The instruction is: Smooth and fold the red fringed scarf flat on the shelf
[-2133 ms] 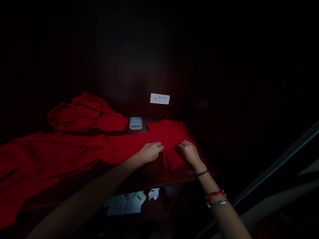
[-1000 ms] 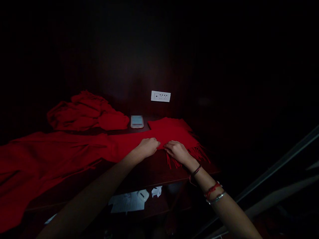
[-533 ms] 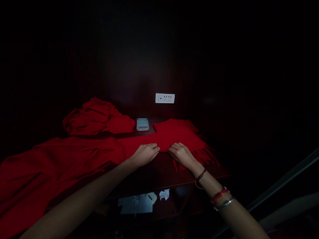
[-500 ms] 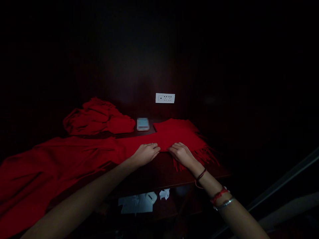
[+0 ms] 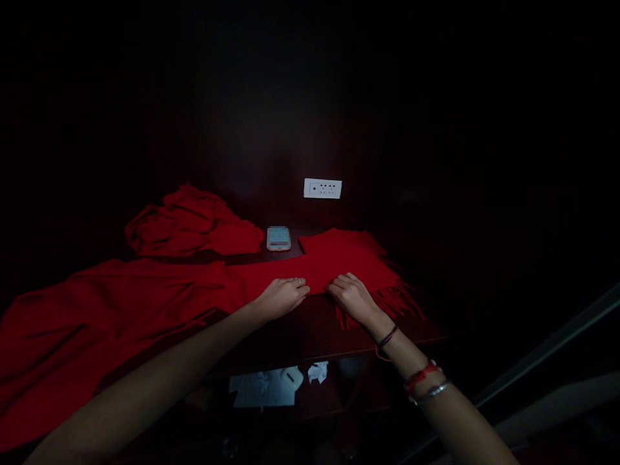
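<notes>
A long red scarf (image 5: 264, 274) runs across the dark wooden surface, its loose length trailing down to the lower left. Its right end (image 5: 363, 258) lies folded flat, with fringe hanging toward the front. My left hand (image 5: 283, 297), with a ring on one finger, pinches the scarf's near edge. Close by on the right, my right hand (image 5: 352, 297) has its fingers closed on the same edge, beside the fringe. The fingertips of both hands are partly hidden against the cloth.
Behind the scarf, a crumpled red cloth (image 5: 194, 226) is heaped at the back left. A small device with a lit screen (image 5: 278, 237) lies beside it. A white socket plate (image 5: 322, 188) is on the wall. Pale papers (image 5: 265, 389) and a crumpled white piece (image 5: 318, 372) lie on a lower shelf.
Both hands keep their hold on the scarf's near edge with almost no movement. The whole view has shifted slightly.
</notes>
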Demonstrator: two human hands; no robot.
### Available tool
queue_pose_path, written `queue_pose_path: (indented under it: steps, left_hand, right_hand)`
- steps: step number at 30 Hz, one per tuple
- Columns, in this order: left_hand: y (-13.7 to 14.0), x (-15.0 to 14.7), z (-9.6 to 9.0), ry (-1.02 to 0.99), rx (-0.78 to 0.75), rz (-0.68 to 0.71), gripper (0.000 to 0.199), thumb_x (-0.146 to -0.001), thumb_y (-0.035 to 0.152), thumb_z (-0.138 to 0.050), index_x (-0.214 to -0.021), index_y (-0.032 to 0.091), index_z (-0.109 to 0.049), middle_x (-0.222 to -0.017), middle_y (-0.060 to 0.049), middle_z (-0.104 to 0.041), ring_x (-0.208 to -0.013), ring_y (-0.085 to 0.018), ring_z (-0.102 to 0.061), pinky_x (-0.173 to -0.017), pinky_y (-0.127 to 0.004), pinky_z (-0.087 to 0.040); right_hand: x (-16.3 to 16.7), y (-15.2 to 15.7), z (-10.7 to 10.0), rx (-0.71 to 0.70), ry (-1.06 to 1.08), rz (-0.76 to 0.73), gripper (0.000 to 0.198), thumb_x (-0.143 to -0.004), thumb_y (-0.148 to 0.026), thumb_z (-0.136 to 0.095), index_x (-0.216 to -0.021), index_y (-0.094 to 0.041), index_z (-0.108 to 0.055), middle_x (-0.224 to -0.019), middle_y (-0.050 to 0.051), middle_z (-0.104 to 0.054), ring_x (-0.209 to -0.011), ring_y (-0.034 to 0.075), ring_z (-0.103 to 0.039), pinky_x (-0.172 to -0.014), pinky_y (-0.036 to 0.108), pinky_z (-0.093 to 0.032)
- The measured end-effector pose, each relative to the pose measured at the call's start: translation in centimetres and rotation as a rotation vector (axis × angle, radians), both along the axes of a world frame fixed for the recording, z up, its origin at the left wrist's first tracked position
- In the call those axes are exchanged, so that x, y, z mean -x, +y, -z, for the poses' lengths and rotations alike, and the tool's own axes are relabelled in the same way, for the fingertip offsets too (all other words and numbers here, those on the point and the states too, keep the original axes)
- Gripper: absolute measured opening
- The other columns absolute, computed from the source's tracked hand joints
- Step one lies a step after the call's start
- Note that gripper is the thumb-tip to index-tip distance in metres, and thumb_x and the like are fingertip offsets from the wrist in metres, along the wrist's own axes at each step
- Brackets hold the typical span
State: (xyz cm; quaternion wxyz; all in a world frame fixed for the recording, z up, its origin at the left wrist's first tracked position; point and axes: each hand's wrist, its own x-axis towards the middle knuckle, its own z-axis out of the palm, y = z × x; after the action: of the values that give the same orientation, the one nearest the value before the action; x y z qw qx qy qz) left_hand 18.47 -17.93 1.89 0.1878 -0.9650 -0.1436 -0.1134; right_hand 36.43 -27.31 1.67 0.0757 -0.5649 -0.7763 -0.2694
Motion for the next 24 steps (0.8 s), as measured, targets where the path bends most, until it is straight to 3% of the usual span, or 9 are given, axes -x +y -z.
queue_pose_path:
  steps: [7,19,24]
  left_hand:
    - [-0.4,0.1,0.0,0.015,-0.010,-0.009,0.014,-0.080,0.017,-0.038,-0.085,0.017,-0.051,-0.088,-0.004,-0.056,-0.079,-0.017,-0.055,-0.061,-0.025,-0.043]
    - [-0.2,0.3,0.3,-0.011,0.001,-0.028,0.013,-0.080,0.019,-0.038,-0.087,0.017,-0.049,-0.092,-0.005,-0.057,-0.079,-0.017,-0.056,-0.058,-0.025,-0.044]
    - [-0.3,0.1,0.3,-0.033,-0.010,-0.012,0.015,-0.082,0.024,-0.037,-0.086,0.018,-0.050,-0.093,-0.005,-0.056,-0.080,-0.017,-0.056,-0.060,-0.024,-0.044]
  right_hand:
    - [-0.6,0.0,0.1,-0.003,0.055,0.075,0.019,-0.083,-0.025,-0.040,-0.082,-0.019,-0.058,-0.074,0.003,-0.058,-0.074,0.015,-0.047,-0.069,0.027,-0.027]
    - [-4.0,-1.7,-0.2,0.018,0.154,0.445,0.022,-0.081,-0.020,-0.041,-0.089,-0.021,-0.062,-0.082,0.005,-0.063,-0.080,0.017,-0.052,-0.071,0.027,-0.028]
    - [-3.9,-2.1,-0.7,0.065,0.089,0.443,0.024,-0.080,-0.016,-0.041,-0.093,-0.021,-0.061,-0.084,0.005,-0.063,-0.083,0.017,-0.052,-0.073,0.027,-0.028]
